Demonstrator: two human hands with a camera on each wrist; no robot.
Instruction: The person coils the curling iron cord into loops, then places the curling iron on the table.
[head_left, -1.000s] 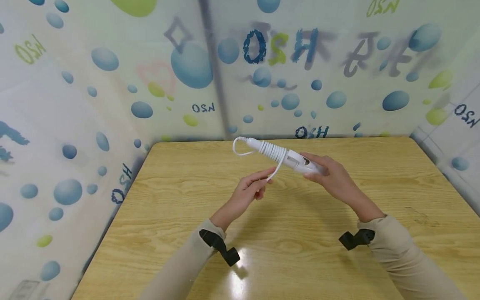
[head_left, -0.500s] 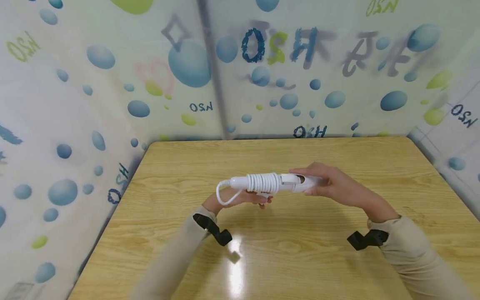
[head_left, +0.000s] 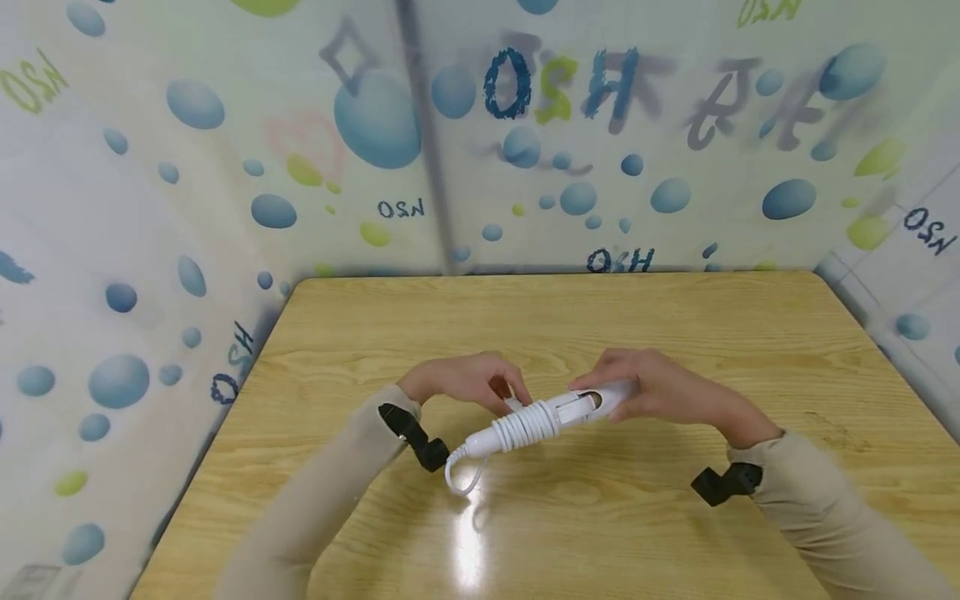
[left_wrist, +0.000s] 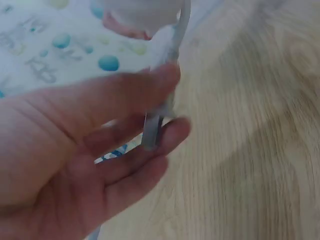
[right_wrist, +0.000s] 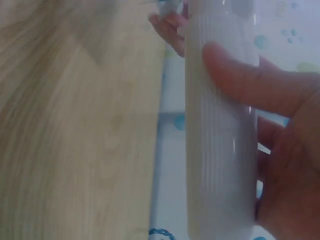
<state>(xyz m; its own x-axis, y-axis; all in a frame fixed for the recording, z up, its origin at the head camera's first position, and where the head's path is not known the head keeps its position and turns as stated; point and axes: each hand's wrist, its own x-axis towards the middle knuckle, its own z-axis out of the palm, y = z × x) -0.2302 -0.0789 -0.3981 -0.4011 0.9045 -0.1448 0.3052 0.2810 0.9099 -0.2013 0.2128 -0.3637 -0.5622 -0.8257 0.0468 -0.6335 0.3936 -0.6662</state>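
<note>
A white hair iron (head_left: 573, 410) is held above the table, tilted with its cord end low at the left. Its white cord (head_left: 527, 427) is wound in several turns round the handle, and a loop hangs from the end. My right hand (head_left: 663, 387) grips the opposite end; in the right wrist view the thumb lies across the ribbed white body (right_wrist: 217, 145). With thumb and fingers my left hand (head_left: 474, 379) pinches the cord's plug behind the coils. Flat metal prongs (left_wrist: 151, 132) stick out below the thumb in the left wrist view.
A wood-grain table (head_left: 600, 525) lies under both hands. Behind it and at the sides hangs a pale sheet (head_left: 517, 192) printed with blue and green drops and letters. Each sleeve carries a black strapped wrist camera (head_left: 723, 483).
The hair iron has come down nearer to me, its cord end swinging from up to down. My left hand, with the cord's plug, has passed from the near side under to the far side.
</note>
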